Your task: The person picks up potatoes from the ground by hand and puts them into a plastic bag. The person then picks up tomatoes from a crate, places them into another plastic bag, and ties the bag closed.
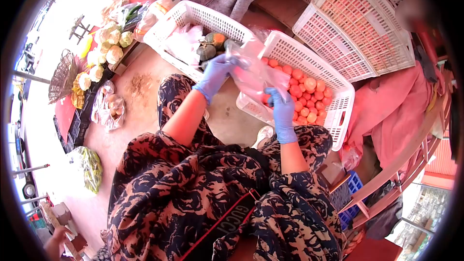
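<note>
Both my hands wear blue gloves and grip a clear plastic bag (255, 71) stretched between them. My left hand (216, 73) pinches the bag's upper left side, in front of the crate with dark green squashes (211, 46). Lower on the right, my right hand (281, 108) is closed on the bag's other edge. Behind and beside that hand stands a white plastic crate (346, 108) holding many red tomatoes (309, 94). The bag covers part of this crate's left side and looks flat, with no contents visible.
A second white crate (166, 19) holds the squashes and plastic bags. Stacked white crates (348, 34) lean at the back right. Cabbages (108, 43), a wicker basket (63, 77) and bagged produce (110, 108) are on the left. A wooden chair frame (406, 164) stands right; another person's hand (57, 239) shows lower left.
</note>
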`<state>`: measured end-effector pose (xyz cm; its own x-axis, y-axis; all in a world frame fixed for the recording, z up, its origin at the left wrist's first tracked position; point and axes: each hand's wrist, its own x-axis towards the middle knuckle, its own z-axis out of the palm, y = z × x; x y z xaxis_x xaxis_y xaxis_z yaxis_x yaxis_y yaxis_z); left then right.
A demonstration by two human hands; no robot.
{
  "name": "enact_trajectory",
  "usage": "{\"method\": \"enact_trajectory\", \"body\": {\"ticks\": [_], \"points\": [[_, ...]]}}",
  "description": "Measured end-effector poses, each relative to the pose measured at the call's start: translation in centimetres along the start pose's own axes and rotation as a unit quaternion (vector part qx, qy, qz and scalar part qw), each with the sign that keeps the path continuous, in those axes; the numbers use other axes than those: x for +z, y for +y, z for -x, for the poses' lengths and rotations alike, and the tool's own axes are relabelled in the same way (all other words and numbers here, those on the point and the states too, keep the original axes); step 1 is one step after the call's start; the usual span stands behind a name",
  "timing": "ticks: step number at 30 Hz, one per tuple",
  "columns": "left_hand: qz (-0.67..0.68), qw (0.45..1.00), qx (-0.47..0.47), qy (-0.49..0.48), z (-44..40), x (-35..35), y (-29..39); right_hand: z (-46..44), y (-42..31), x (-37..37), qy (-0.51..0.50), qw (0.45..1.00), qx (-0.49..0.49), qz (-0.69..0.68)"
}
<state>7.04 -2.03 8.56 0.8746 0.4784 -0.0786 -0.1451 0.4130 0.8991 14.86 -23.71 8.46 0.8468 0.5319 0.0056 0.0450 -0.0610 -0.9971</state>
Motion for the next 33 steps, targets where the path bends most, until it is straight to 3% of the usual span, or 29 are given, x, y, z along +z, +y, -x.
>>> {"method": "enact_trajectory", "body": {"ticks": [2,5,6,9,11,12,14,16,18,21,24,27,30,33], "points": [[-0.036,0.999,-0.002,0.009,-0.8,-1.6,0.4,-0.1,0.2,-2.0,0.066,0.995,0.003,-0.07],[-0.095,0.995,0.014,0.026,-1.1,-1.2,1.4,-0.5,1.0,-4.8,0.12,0.992,0.01,-0.029],[-0.096,0.995,0.005,0.017,-0.7,-0.6,2.3,-1.4,2.8,-6.3,0.161,0.977,-0.011,0.139],[-0.109,0.994,-0.01,0.02,-0.8,-1.1,2.5,-2.9,-1.1,-8.9,0.22,0.97,-0.029,0.104],[-0.095,0.995,0.0,0.028,-0.2,-0.2,2.6,-4.4,-1.2,-11.6,0.301,0.927,-0.171,0.147],[-0.097,0.995,-0.014,0.018,0.1,0.5,2.7,-3.9,-4.4,-11.2,0.319,0.899,-0.191,0.232],[-0.103,0.994,-0.046,-0.004,0.4,1.7,2.6,-2.9,-8.8,-8.5,0.255,0.905,-0.282,0.191],[-0.097,0.994,-0.036,-0.027,-0.3,2.7,1.3,-1.8,-11.3,-4.7,0.107,0.946,-0.247,0.18],[-0.125,0.991,-0.011,-0.036,-0.3,4.5,0.9,-1.4,-11.9,-1.7,0.016,0.896,-0.295,0.333],[-0.193,0.979,0.047,-0.046,0.2,6.1,1.3,-1.7,-9.7,-1.1,-0.07,0.917,-0.084,0.384],[-0.332,0.936,0.092,-0.067,0.9,5.9,3.8,-1.7,-8.8,-1.9,-0.091,0.986,-0.024,0.141],[-0.349,0.926,0.131,-0.056,1.0,3.1,3.5,-1.8,-6.4,-1.4,-0.121,0.989,-0.016,0.088],[-0.453,0.858,0.239,-0.039,1.1,0.5,3.2,-1.1,-4.3,0.2,-0.107,0.989,-0.014,0.102],[-0.518,0.8,0.278,0.123,1.6,-0.2,2.0,-0.9,-2.4,0.8,-0.076,0.984,0.03,0.16]]}}
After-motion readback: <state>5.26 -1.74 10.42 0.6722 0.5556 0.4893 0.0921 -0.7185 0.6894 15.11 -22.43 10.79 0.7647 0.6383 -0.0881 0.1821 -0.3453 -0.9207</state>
